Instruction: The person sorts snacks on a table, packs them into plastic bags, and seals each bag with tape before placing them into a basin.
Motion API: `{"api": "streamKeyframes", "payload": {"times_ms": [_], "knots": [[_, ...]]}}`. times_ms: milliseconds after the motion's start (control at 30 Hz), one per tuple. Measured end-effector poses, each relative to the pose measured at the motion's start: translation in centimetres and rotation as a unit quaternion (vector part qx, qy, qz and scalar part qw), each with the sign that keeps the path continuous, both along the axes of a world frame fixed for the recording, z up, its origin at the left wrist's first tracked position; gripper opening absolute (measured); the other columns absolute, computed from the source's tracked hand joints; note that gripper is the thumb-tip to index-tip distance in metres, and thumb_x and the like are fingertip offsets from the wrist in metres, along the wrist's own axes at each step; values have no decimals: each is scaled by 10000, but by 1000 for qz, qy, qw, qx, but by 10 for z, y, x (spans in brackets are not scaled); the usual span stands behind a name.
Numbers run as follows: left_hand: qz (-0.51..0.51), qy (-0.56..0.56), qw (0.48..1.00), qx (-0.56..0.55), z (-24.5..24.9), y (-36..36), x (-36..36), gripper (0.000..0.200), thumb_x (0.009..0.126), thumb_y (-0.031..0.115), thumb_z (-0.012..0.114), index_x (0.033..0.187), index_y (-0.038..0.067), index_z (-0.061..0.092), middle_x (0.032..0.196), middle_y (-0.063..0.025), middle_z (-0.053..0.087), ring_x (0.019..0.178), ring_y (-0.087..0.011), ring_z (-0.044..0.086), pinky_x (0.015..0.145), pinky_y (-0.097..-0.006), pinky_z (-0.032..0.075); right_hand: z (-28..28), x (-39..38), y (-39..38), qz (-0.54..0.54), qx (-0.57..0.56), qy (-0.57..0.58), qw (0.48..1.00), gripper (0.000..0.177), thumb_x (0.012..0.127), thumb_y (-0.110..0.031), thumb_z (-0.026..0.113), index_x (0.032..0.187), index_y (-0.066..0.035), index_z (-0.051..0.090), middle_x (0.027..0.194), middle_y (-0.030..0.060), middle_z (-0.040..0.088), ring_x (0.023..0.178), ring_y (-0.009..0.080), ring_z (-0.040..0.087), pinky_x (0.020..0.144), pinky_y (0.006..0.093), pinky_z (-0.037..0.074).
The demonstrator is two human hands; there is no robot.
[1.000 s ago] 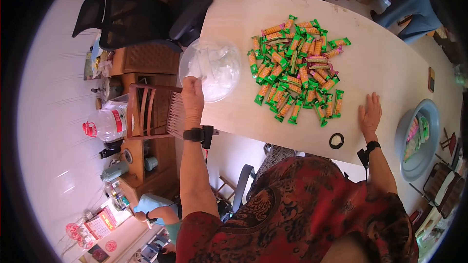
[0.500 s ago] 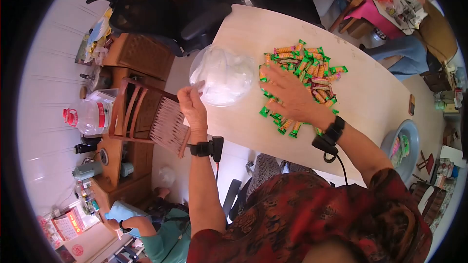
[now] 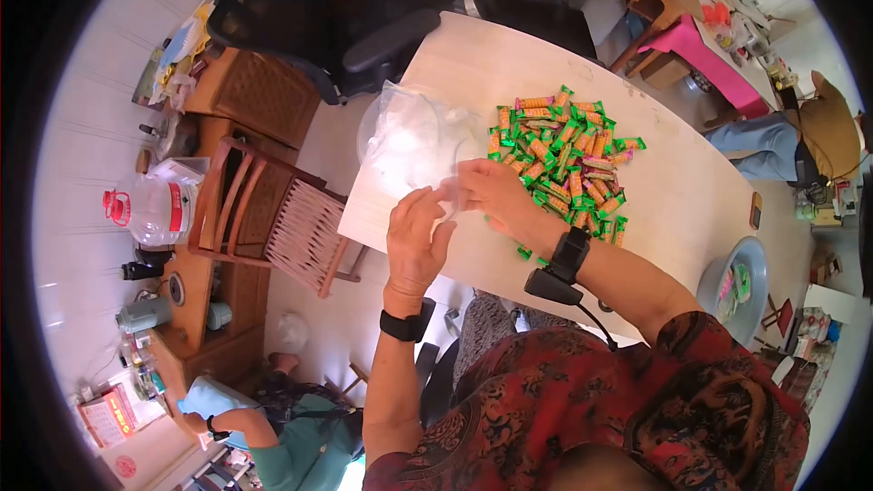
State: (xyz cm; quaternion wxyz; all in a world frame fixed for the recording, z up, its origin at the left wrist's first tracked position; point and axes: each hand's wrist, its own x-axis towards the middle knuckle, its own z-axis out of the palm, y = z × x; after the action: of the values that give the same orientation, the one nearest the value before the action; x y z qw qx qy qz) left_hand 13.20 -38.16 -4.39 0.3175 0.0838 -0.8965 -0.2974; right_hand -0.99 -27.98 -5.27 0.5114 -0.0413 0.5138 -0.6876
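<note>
A clear plastic bag (image 3: 405, 141) lies over the stack of clear plastic at the table's left end, its near edge reaching my fingers. My left hand (image 3: 418, 241) pinches this edge at the table's near side. Close beside it, my right hand (image 3: 500, 200) has its fingers closed on the same plastic, fingertips almost touching the left ones. To the right of my right hand lies a heap of small snack packets (image 3: 568, 150) in green and orange wrappers; its near left part is partly hidden by that hand.
A phone (image 3: 756, 210) lies at the right end of the pale table (image 3: 673, 245). Beyond it stands a blue basin (image 3: 755, 286). A wooden chair (image 3: 305, 227) is at the left, black chairs behind. One person in green (image 3: 309, 441) sits lower left, another stands far right.
My right hand has moved left from over the packets to the plastic. My left hand has come down and right. The bag now stretches from the stack to both hands.
</note>
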Motion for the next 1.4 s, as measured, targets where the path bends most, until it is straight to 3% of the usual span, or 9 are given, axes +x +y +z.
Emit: {"api": "streamKeyframes", "payload": {"times_ms": [233,333,400,500,700,967,1100,1300,1400], "knots": [[67,-11,995,-75,-11,-37,-48,299,843,31,630,1139,9,596,1306,-218,553,1226,-409,500,1022,-494,408,5,-24,84,-110,-4,31,993,152,935,-155,596,1017,-29,616,971,94,691,871,182,693,783,315,557],[105,-268,933,-216,-40,-59,-85,670,872,211,652,1471,121,366,1564,-208,219,1438,-469,165,1103,-631,248,0,-44,145,-176,36,92,979,124,934,-143,592,973,-34,634,913,78,701,864,165,691,770,306,559],[114,-396,878,-244,-58,-73,-101,688,916,310,583,1518,162,286,1598,-194,139,1453,-462,120,1102,-654,221,-5,-55,193,-238,67,162,955,112,924,-132,603,941,-29,644,874,38,681,732,102,637,718,270,539],[89,-514,848,-96,-84,-92,-113,747,926,417,484,1560,224,139,1624,-161,-4,1452,-504,10,1090,-700,173,-2,-57,261,-370,119,207,898,113,924,-129,609,956,-23,630,826,28,666,706,108,624,658,269,526],[78,-581,806,-77,-129,-107,-128,742,962,397,438,1563,232,35,1623,-139,-73,1442,-524,-2,1082,-704,193,-29,-30,386,-515,220,248,790,79,919,-116,621,939,-41,607,823,27,636,710,110,625,632,255,521],[18,-487,848,-206,-184,-165,-118,708,946,374,465,1548,198,136,1593,-219,109,1367,-596,175,1076,-660,265,-44,-2,391,-564,233,174,773,123,898,-135,655,982,-46,640,754,-2,608,616,79,572,554,232,488],[32,-461,878,-125,-123,-147,-115,611,947,389,498,1484,137,352,1528,-279,263,1357,-516,295,1091,-583,287,-39,-9,381,-545,158,105,817,118,903,-139,648,974,-45,641,739,-13,595,587,65,533,518,227,443],[137,-204,925,-289,-45,-63,-106,414,972,281,534,1299,31,574,1429,-277,431,1328,-422,405,1101,-478,325,-19,-12,355,-440,194,215,850,63,905,-117,644,905,-56,629,755,-26,583,621,61,534,543,228,440],[53,-160,981,95,-26,26,-105,366,982,191,550,1298,6,564,1288,-140,600,1134,-229,592,978,-348,455,-4,-12,343,-356,235,368,826,33,862,-84,660,864,-67,632,758,5,579,644,108,569,553,256,465]]}}
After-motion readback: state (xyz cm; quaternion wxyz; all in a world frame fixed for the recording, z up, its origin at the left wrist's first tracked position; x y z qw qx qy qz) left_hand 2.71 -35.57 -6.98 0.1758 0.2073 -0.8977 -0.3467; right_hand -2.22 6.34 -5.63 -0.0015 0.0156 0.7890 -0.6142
